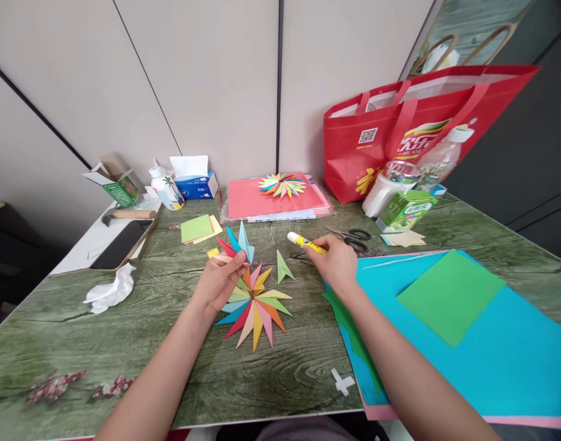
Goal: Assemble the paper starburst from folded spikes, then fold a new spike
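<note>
My left hand [220, 278] pinches several folded paper pieces [229, 246] in red, blue and pale pink, just above a multicoloured paper star [255, 309] lying on the table. A light blue folded piece [246, 244] stands close by its fingertips; whether it is held too I cannot tell. My right hand [334, 263] is closed around a yellow glue stick [307, 242] whose white end points left. Between the hands lies a light green folded piece [284, 268]. Part of the star is hidden behind my left hand.
Scissors [351, 235] lie beyond my right hand. Large blue paper [505, 355] with a green square [452, 298] covers the right side. A finished-looking star [283, 184] rests on red paper [244, 199] at the back. A red bag [354, 147], phone [122, 245] and crumpled tissue [110, 291] surround the area.
</note>
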Motion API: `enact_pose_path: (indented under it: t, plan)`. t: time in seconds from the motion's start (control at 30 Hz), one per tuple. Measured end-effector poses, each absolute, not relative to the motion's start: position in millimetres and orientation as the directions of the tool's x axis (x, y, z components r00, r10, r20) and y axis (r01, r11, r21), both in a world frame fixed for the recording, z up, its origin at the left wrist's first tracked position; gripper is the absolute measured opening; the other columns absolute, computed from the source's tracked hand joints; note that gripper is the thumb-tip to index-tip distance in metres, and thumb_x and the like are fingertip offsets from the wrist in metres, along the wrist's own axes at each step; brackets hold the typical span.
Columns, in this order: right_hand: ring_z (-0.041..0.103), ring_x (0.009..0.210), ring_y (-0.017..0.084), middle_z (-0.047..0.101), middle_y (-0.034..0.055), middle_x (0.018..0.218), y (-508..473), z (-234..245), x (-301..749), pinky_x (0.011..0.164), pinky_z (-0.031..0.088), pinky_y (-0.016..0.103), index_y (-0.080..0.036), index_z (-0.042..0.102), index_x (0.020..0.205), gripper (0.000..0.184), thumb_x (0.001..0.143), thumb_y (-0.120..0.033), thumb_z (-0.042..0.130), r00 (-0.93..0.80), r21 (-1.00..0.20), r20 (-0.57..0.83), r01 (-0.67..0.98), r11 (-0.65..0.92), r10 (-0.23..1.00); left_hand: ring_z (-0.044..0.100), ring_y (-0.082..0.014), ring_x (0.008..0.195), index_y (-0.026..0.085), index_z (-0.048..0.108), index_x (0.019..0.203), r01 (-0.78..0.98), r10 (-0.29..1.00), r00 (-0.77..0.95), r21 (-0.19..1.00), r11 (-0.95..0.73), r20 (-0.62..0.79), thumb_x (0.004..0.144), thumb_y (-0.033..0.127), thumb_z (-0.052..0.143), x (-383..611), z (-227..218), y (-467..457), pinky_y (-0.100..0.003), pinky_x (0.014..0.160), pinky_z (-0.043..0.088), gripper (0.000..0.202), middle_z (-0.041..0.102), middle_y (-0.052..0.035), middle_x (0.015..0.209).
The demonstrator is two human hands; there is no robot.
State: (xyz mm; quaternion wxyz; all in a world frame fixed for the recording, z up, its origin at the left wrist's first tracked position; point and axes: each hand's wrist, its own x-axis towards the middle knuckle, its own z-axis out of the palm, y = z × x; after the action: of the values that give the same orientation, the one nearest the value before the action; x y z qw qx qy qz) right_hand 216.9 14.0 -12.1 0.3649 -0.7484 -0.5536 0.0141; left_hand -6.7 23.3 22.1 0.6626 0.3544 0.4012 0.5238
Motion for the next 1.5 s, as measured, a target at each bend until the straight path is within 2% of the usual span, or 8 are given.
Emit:
enact_pose_path:
  t: [0.13, 0.27, 0.47, 0.63, 0.7, 0.8, 0.93, 1.5]
  plan:
    - [0.054, 0.057, 0.019, 0.062, 0.0054, 0.062, 16.0, -22.8, 215.9, 0.050, 0.031, 0.027, -0.020, 0.059, 0.065, 0.017, 0.070, -0.037, 0.061, 0.337, -0.414, 0.411, 0.897, -0.156, 0.847, 0.054, -0.0063, 0.051, 0.011, 0.064, 0.048, -0.452, 0.983, 0.076, 0.873, 0.182, -0.165, 0.050, 0.021, 0.080, -10.5, 24.5, 26.5, -0.016, 0.051, 0.043, 0.019, 0.061, -0.0006, 0.050]
    - [0.052, 0.091, 0.026, 0.058, 0.0139, 0.101, 11.4, -17.7, 205.1, 0.067, 0.037, 0.033, -0.017, 0.060, 0.078, 0.010, 0.073, -0.026, 0.059, 0.190, -0.313, 0.536, 0.950, -0.015, 0.822, 0.055, -0.0063, 0.052, 0.011, 0.064, 0.051, -0.462, 0.982, 0.030, 0.868, 0.180, -0.188, 0.048, 0.020, 0.080, -15.1, 25.8, 29.8, -0.015, 0.051, 0.044, 0.019, 0.062, -0.0005, 0.052]
    - [0.056, 0.070, 0.020, 0.060, 0.0061, 0.080, -3.1, -13.3, 177.5, 0.059, 0.038, 0.028, -0.018, 0.056, 0.089, 0.026, 0.073, -0.039, 0.061, -0.043, -0.462, 0.259, 0.872, 0.163, 0.965, 0.055, -0.0075, 0.051, 0.011, 0.064, 0.049, -0.400, 0.987, 0.017, 0.903, 0.154, -0.161, 0.050, 0.020, 0.079, -15.8, 24.6, 29.5, -0.017, 0.050, 0.044, 0.018, 0.062, -0.0013, 0.051]
    - [0.055, 0.067, 0.018, 0.060, 0.0044, 0.076, -0.4, -16.5, 177.7, 0.060, 0.040, 0.029, -0.017, 0.056, 0.091, 0.026, 0.068, -0.025, 0.064, 0.017, -0.630, 0.172, 0.771, 0.096, 0.985, 0.053, -0.0072, 0.047, 0.011, 0.063, 0.045, -0.311, 0.982, 0.041, 0.932, 0.186, -0.182, 0.050, 0.021, 0.079, -12.8, 25.0, 25.7, -0.018, 0.049, 0.043, 0.020, 0.060, -0.0020, 0.047]
    - [0.055, 0.066, 0.016, 0.060, 0.0037, 0.075, 2.3, -15.8, 180.2, 0.063, 0.042, 0.029, -0.016, 0.057, 0.085, 0.021, 0.068, -0.026, 0.063, 0.059, -0.813, 0.142, 0.577, 0.083, 0.988, 0.053, -0.0075, 0.047, 0.011, 0.062, 0.042, -0.281, 0.981, 0.063, 0.940, 0.192, -0.182, 0.051, 0.021, 0.079, -10.4, 24.8, 23.0, -0.018, 0.049, 0.042, 0.021, 0.059, -0.0020, 0.046]
    - [0.056, 0.068, 0.014, 0.061, 0.0025, 0.077, 2.5, -10.8, 179.0, 0.065, 0.045, 0.028, -0.016, 0.057, 0.082, 0.025, 0.066, -0.032, 0.065, 0.001, -0.994, 0.060, 0.089, 0.060, 0.998, 0.052, -0.0077, 0.047, 0.011, 0.061, 0.040, -0.247, 0.980, 0.089, 0.949, 0.196, -0.179, 0.051, 0.021, 0.078, -5.7, 24.2, 18.6, -0.019, 0.049, 0.041, 0.023, 0.059, -0.0021, 0.045]
    - [0.055, 0.065, 0.012, 0.060, -0.0011, 0.069, -3.8, 0.2, 170.6, 0.067, 0.046, 0.026, -0.017, 0.058, 0.071, 0.023, 0.057, -0.030, 0.072, -0.046, -0.977, 0.028, -0.214, 0.018, 0.999, 0.050, -0.0080, 0.047, 0.011, 0.062, 0.041, -0.179, 0.977, 0.144, 0.967, 0.182, -0.157, 0.054, 0.023, 0.077, -0.9, 24.6, 13.9, -0.020, 0.049, 0.041, 0.023, 0.059, -0.0020, 0.046]
    - [0.061, 0.066, 0.014, 0.066, 0.0014, 0.072, -8.1, 3.3, 164.3, 0.068, 0.050, 0.029, -0.017, 0.063, 0.076, 0.024, 0.056, -0.025, 0.073, -0.006, -0.973, 0.045, -0.226, 0.042, 0.999, 0.051, -0.0096, 0.048, 0.012, 0.059, 0.041, -0.014, 0.974, 0.204, 0.994, 0.105, -0.100, 0.058, 0.024, 0.074, 3.5, 21.3, 8.8, -0.023, 0.049, 0.039, 0.026, 0.055, 0.0000, 0.048]
